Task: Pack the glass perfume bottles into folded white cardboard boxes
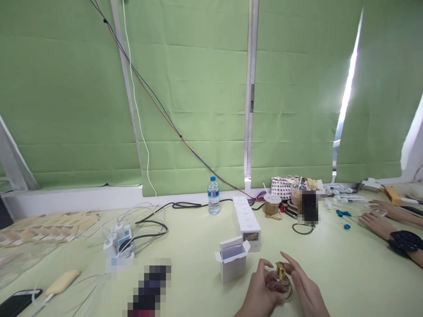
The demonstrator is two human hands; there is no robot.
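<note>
My left hand (259,288) is closed around the side of a rounded pinkish glass bottle with a gold top, which looks like a perfume bottle (276,284). On the bottle's other side, my right hand (306,286) has its fingers against the gold top and one finger raised. The bottle stands upright between both hands, low in the head view, partly hidden by fingers. Left of it sits a small white box (233,266) with its flaps up and its top open. Behind that box, a row of closed white boxes (244,220) runs toward the wall.
A water bottle (213,198) stands by the wall, with drink cups (272,204) further right. Cables and a charger (117,240) lie on the left, near a phone (18,304). At the right edge are another person's hands (378,224) and blue-handled tools (345,215).
</note>
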